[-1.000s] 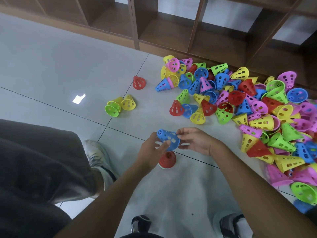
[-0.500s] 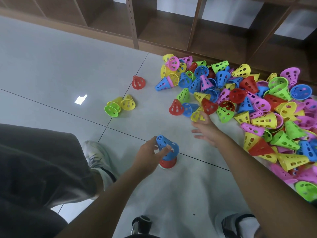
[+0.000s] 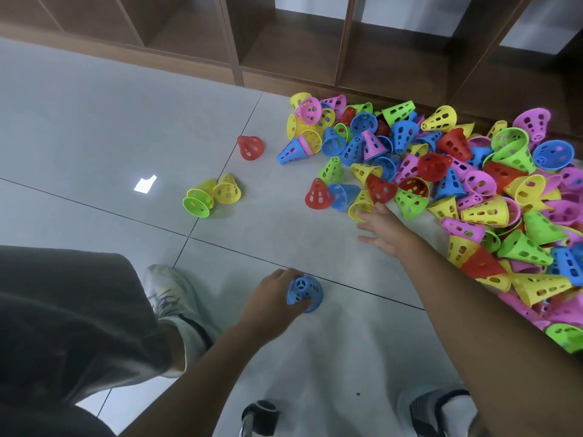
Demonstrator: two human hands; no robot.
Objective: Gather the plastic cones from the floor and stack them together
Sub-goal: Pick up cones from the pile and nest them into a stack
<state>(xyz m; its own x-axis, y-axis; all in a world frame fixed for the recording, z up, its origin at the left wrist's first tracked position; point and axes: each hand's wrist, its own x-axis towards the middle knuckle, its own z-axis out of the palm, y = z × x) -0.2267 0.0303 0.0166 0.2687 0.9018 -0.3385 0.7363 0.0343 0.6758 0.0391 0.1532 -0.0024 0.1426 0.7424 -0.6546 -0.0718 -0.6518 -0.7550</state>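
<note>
cones (image 3: pixel 441 171): glossy perforated plastic | floor (image 3: pixel 94 121): smooth semi-gloss tile | shelf (image 3: pixel 299 48): matt wood | trousers (image 3: pixel 63 310): dark cloth

Blue cone (image 3: pixel 304 293) now down over the red one, hiding it, left hand (image 3: pixel 273 302) gripping; right hand (image 3: pixel 383 228) gone out, fingers spread, touching a yellow cone (image 3: pixel 359 205).

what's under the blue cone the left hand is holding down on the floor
Nothing shows beneath it. The blue cone stands tip up on the grey floor, gripped by the left hand; its wall and the fingers hide anything that may sit inside or below it.
</note>
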